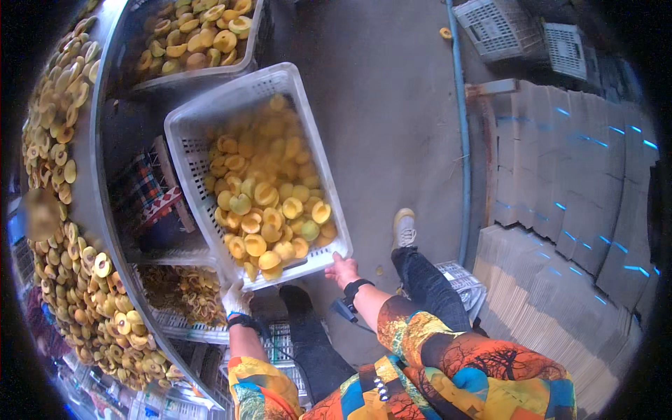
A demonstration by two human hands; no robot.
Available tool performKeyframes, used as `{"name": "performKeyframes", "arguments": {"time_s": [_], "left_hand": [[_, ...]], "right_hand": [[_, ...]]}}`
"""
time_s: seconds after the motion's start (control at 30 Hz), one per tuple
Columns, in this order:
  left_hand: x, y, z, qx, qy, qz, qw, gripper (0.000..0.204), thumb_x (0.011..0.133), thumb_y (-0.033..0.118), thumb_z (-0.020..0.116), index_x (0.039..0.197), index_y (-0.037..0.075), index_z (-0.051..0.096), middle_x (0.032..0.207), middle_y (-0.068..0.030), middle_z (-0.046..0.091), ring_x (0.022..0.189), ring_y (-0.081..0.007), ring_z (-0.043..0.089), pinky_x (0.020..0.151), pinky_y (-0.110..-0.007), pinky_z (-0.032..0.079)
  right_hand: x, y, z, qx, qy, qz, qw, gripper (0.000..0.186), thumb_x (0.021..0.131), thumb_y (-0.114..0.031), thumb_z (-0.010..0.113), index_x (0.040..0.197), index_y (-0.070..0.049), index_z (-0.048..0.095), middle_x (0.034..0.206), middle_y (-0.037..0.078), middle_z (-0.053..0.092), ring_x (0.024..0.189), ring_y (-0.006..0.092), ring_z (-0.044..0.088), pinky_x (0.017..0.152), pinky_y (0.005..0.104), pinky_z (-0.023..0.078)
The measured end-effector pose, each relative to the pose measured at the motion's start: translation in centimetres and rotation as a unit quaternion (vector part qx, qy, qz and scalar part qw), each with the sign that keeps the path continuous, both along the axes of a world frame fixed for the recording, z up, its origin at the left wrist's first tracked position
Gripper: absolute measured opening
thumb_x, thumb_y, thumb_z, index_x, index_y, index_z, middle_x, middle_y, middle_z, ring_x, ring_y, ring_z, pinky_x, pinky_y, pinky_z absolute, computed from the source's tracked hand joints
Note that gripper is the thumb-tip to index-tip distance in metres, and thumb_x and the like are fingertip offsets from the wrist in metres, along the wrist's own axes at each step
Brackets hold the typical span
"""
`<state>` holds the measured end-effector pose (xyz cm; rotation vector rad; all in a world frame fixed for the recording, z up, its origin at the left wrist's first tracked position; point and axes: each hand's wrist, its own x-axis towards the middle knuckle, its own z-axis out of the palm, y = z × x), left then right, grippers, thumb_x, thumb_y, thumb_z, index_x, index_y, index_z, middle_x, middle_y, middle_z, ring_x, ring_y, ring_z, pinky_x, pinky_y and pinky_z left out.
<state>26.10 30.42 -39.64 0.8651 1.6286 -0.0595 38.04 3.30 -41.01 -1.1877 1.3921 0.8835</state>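
Note:
A white perforated plastic crate (183,140) of halved yellow apricots (255,224) is in front of me, tilted at an angle, part of its fruit hazy in the picture. My left hand (236,299), in a pale glove, grips the crate's near left corner, its fingertips partly hidden. My bare right hand (341,269) has its fingers wrapped on the near rim toward the right corner.
A steel table edge (100,140) with heaped fruit halves (63,133) curves along the left. Behind are another fruit crate (248,52) and, below, a crate of scraps (178,294). Cardboard stacks (546,168), a blue pipe (458,84) and crates (493,24) line the right.

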Motion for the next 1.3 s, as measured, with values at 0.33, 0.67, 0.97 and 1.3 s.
{"name": "performKeyframes", "arguments": {"time_s": [0.33,0.67,0.97,1.3], "left_hand": [[7.9,-20.2,4.9,-0.261,-0.173,0.109,0.944,0.037,0.079,-0.009,0.045,0.113,0.002,0.041,0.086,-0.0072,0.053,0.07,-0.0166,0.056,0.06,-0.024,0.05],[29.3,-29.3,11.6,-0.27,-0.415,-0.162,0.854,0.058,0.083,0.021,0.06,0.131,-0.002,0.037,0.128,-0.015,0.047,0.115,-0.0209,0.046,0.096,-0.03,0.037],[10.8,3.9,16.2,0.619,0.049,-0.367,0.692,0.049,0.071,0.015,0.071,0.115,0.002,0.055,0.116,-0.0149,0.056,0.109,-0.0274,0.052,0.096,-0.034,0.039],[4.0,24.2,18.1,0.483,0.345,-0.567,0.571,0.082,0.066,0.044,0.069,0.133,0.01,0.035,0.138,-0.0177,0.03,0.127,-0.0355,0.029,0.106,-0.048,0.019]], "right_hand": [[19.3,-20.6,-4.4,-0.129,-0.105,0.336,0.927,0.032,0.088,-0.027,0.054,0.066,-0.003,0.056,0.053,0.008,0.055,0.043,0.0189,0.05,0.04,0.0342,0.039],[66.2,-27.6,21.1,-0.297,-0.341,0.535,0.714,0.063,0.081,-0.065,0.042,0.101,-0.006,0.051,0.067,0.006,0.053,0.045,0.0117,0.049,0.036,0.0259,0.034],[45.7,-9.0,13.0,-0.111,-0.358,0.731,0.57,0.036,0.09,-0.037,0.045,0.099,-0.004,0.057,0.082,0.008,0.061,0.072,0.0203,0.06,0.061,0.0331,0.049],[11.7,10.9,15.7,0.086,-0.344,0.79,0.5,0.039,0.085,-0.029,0.053,0.112,0.0,0.052,0.102,0.021,0.061,0.097,0.0332,0.059,0.084,0.0374,0.047]]}}
